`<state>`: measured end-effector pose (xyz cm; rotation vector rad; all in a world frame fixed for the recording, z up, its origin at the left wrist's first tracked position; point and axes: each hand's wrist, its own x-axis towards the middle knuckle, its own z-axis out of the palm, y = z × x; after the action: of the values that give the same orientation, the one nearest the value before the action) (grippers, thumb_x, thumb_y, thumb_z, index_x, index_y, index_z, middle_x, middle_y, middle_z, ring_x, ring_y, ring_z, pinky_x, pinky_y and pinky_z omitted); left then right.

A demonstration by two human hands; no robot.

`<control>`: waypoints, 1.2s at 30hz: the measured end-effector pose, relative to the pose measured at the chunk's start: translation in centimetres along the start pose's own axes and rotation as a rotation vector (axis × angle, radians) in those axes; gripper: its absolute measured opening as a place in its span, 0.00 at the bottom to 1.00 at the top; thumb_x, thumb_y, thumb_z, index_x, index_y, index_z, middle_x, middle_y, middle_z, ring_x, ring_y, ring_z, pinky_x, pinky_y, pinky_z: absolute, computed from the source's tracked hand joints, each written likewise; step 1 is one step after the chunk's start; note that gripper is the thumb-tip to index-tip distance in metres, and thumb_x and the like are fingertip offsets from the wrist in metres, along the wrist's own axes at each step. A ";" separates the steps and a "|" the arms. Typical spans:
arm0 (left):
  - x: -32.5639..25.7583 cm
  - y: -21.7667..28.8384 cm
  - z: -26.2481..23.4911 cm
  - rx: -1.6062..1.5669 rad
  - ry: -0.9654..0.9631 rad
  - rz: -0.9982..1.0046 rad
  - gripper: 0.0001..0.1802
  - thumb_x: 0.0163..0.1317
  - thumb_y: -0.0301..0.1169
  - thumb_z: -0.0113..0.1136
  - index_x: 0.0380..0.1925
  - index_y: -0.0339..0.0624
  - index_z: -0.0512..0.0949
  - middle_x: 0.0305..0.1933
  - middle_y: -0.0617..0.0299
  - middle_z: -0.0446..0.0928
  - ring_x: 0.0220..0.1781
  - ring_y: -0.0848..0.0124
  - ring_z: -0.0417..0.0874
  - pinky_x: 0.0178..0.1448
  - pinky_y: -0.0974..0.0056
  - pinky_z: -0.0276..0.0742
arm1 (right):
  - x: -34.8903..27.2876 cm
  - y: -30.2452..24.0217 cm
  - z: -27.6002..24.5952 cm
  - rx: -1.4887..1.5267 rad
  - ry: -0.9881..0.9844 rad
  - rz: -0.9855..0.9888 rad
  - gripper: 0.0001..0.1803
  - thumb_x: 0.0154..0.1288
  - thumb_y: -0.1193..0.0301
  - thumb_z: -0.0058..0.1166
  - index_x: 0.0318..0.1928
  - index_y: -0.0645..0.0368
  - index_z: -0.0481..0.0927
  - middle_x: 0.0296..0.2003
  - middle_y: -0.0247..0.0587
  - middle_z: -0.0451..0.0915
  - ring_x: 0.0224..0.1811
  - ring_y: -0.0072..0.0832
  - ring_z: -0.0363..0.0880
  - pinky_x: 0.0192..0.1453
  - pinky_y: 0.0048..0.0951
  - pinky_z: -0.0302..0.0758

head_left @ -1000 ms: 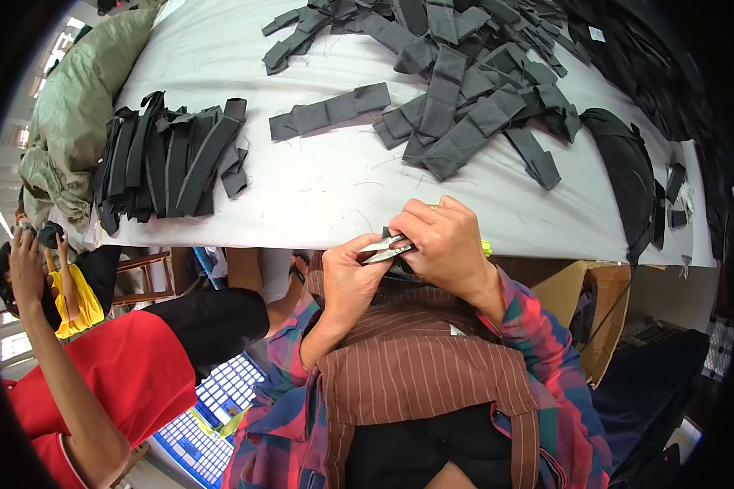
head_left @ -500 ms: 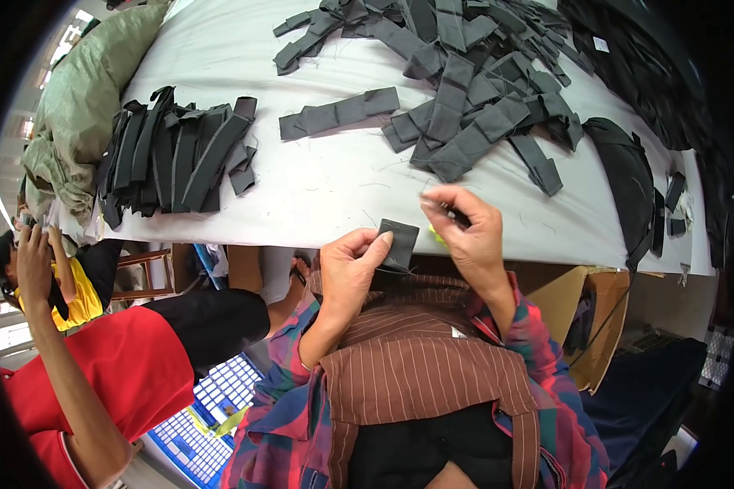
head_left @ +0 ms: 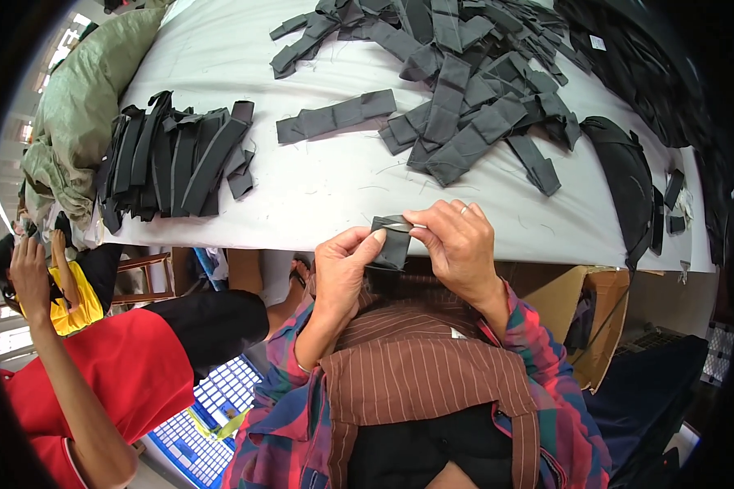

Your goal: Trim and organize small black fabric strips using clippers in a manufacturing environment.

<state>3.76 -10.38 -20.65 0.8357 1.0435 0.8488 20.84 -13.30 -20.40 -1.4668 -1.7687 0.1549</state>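
Note:
Close to the table's front edge, my left hand [head_left: 340,265] pinches a small dark grey fabric piece [head_left: 391,254] between thumb and fingers. My right hand [head_left: 460,248] meets the top of this piece from the right, fingers closed. A slim, pale, pointed tool [head_left: 397,226] sticks out from the right fingertips and lies across the fabric's upper edge. Most of the tool is hidden in the hand, so its exact kind does not show.
A loose pile of dark grey fabric strips [head_left: 477,122] covers the back of the white table [head_left: 318,191]. One strip [head_left: 335,116] lies apart; a neat row of strips [head_left: 174,159] is at left. A person in red [head_left: 110,371] sits left, above a blue basket [head_left: 192,444].
My right hand has come down and left, bringing the pointed tool onto the fabric piece. The fabric piece has shifted slightly in my left hand, its top edge now folded or opened.

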 end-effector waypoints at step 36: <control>0.1 0.3 0.0 0.006 -0.017 -0.017 0.05 0.59 0.24 0.62 0.32 0.32 0.82 0.26 0.69 0.78 0.27 0.85 0.72 0.32 0.78 0.66 | 0.6 0.1 -0.3 0.196 0.024 0.124 0.05 0.56 0.71 0.59 0.34 0.55 0.80 0.26 0.34 0.78 0.28 0.35 0.75 0.33 0.33 0.67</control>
<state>3.68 -10.19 -20.40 0.8372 1.0376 0.8234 21.07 -12.86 -19.97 -1.4293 -1.5950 0.3633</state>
